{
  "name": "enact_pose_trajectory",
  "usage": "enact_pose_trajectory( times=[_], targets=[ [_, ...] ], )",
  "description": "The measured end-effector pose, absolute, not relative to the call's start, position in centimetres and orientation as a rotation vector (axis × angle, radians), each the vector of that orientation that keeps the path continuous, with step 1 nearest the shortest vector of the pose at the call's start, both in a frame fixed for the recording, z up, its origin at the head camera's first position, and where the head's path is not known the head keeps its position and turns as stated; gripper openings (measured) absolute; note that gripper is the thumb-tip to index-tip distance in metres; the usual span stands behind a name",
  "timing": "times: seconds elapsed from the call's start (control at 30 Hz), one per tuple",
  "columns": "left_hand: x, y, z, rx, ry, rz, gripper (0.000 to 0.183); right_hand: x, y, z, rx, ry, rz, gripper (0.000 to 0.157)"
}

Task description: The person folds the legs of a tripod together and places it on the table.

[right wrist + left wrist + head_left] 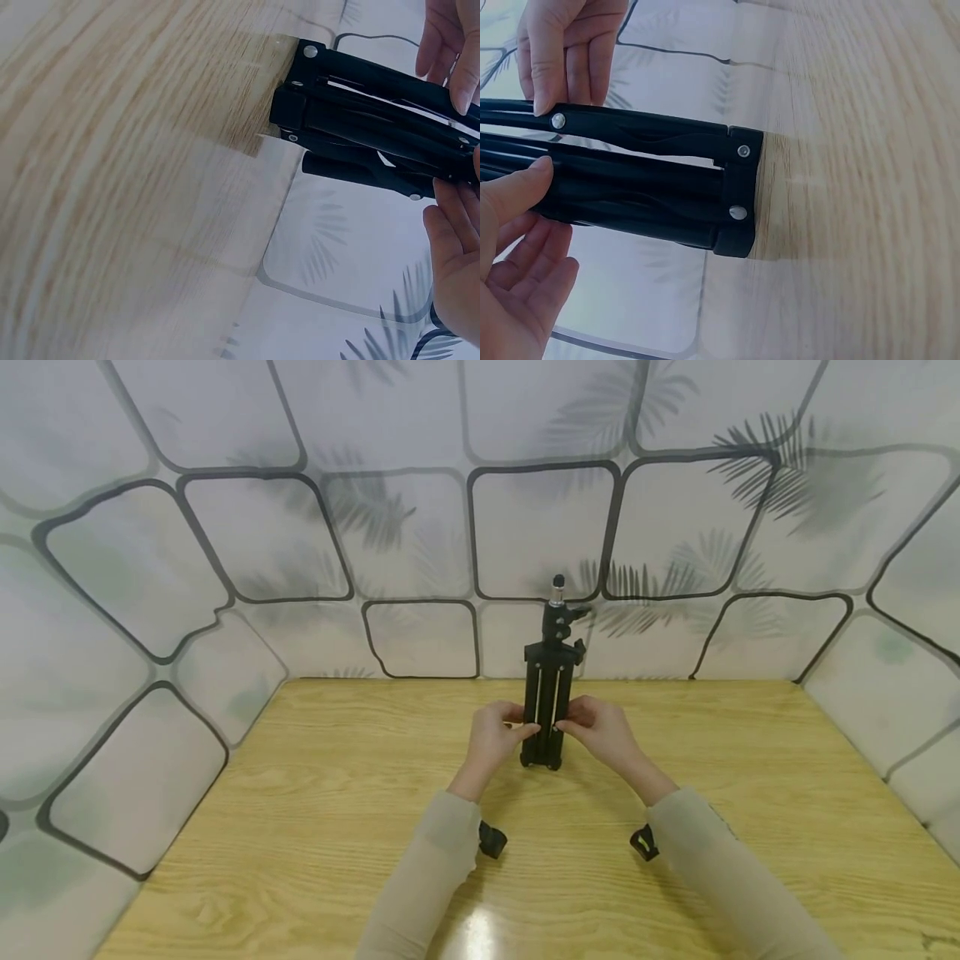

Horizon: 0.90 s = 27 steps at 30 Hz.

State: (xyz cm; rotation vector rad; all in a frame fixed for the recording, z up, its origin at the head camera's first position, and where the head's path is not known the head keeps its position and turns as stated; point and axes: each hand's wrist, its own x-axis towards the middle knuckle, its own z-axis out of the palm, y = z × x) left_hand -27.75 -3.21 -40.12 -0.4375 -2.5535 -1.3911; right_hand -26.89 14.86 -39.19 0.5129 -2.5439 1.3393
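A folded black tripod stand (550, 693) is upright at the far side of the table, with a silver and black post on top and a knob on its right side. My left hand (497, 737) grips its left leg, thumb in front and fingers behind. On the opposite side, my right hand (600, 732) pinches the right leg the same way. The left wrist view shows the stand's lower end (739, 191) with silver rivets, close to the tabletop. In the right wrist view, a folded leg (352, 171) sits slightly apart from the others.
The wood-grain table (315, 827) reaches back to a white wall covering (420, 535) with dark outlines and leaf prints, which also rises at both sides. Black straps (492, 841) hang at the wrists under light sleeves (423, 877).
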Motion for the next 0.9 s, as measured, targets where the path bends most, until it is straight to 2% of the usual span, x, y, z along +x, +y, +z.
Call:
enact_pose_trajectory(
  times=[0.9],
  targets=[
    [-28.4, -3.4, -40.3, -0.493, -2.470, -1.393, 0.019, -25.5, 13.5, -39.4, 0.478, -2.512, 1.421, 0.017]
  ],
)
